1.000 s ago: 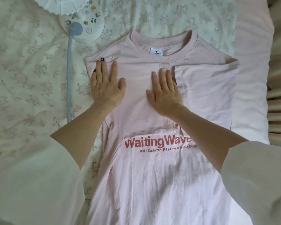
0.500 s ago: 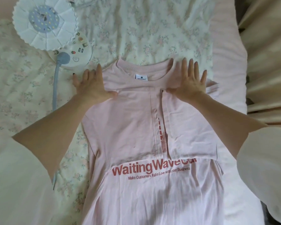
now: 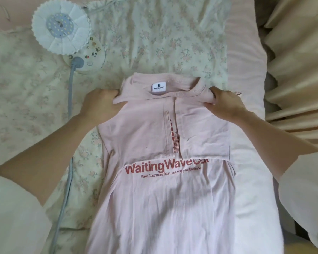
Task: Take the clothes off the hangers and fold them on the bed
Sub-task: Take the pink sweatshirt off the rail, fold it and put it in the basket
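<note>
A pale pink T-shirt with red "Waiting Wave" lettering lies on the bed, its sleeves folded in over the body and its white neck label facing up. My left hand grips the shirt's left shoulder, fingers curled under the fabric. My right hand grips the right shoulder the same way. The collar end is bunched and lifted slightly between the two hands. No hanger is in view.
A white round lamp head with its base and grey cord lies at the upper left on the floral bedcover. A pink pillow edge and beige curtains are at the right.
Both hands went from pressing flat on the shirt's chest to its shoulders, then curled and took hold of the shoulder fabric, lifting the collar end.
</note>
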A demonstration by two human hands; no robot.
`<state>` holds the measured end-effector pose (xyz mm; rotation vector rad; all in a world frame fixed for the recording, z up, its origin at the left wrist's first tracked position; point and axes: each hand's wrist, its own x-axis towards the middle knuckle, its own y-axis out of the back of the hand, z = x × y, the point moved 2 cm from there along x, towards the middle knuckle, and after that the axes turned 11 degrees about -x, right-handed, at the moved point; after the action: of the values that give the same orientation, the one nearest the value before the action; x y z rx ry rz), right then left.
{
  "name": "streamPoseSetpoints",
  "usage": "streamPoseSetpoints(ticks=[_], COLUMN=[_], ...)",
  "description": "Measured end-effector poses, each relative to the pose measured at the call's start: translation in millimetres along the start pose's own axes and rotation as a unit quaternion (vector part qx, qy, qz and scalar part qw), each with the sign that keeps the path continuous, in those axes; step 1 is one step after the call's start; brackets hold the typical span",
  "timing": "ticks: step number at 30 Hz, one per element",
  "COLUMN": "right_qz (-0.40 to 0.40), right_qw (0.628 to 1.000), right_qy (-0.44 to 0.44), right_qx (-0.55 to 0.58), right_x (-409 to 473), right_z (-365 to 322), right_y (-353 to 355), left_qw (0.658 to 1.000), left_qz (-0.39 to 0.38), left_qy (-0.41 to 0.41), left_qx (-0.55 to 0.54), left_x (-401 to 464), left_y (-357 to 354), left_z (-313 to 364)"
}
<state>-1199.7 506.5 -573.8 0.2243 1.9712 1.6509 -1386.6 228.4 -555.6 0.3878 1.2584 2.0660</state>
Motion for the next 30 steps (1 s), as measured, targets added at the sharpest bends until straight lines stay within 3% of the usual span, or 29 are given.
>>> streamPoseSetpoints(ticks=[5, 8, 15, 17, 20, 23, 26, 28, 30], right_qz=[0.029, 0.109, 0.103, 0.102, 0.083, -0.009, -0.083, -0.098, -0.113], right_qw=[0.999, 0.989, 0.989, 0.987, 0.987, 0.982, 0.965, 0.957, 0.957], right_qy=[0.034, 0.085, 0.103, 0.119, 0.127, 0.167, 0.218, 0.248, 0.251], right_qx=[-0.02, -0.058, -0.027, -0.023, -0.046, -0.092, -0.121, -0.118, -0.09], right_x=[-75, -128, -249, -275, -298, -315, -327, -333, -334], right_z=[-4, -6, -2, -2, 2, 12, 21, 23, 19], right_y=[-12, -28, -88, -103, -122, -140, -150, -156, -158], left_qw=[0.989, 0.983, 0.967, 0.966, 0.965, 0.943, 0.893, 0.882, 0.899], left_qz=[-0.037, -0.053, -0.042, -0.042, -0.103, -0.229, -0.38, -0.406, -0.392], left_qy=[-0.139, -0.161, -0.229, -0.229, -0.215, -0.172, -0.117, -0.094, -0.045], left_qx=[0.029, 0.076, 0.103, 0.109, 0.112, 0.167, 0.212, 0.219, 0.187], left_x=[-80, -133, -251, -277, -308, -326, -338, -340, -338], left_y=[2, -4, -27, -34, -51, -65, -72, -74, -76], left_z=[6, 10, 16, 14, 13, 15, 16, 19, 26])
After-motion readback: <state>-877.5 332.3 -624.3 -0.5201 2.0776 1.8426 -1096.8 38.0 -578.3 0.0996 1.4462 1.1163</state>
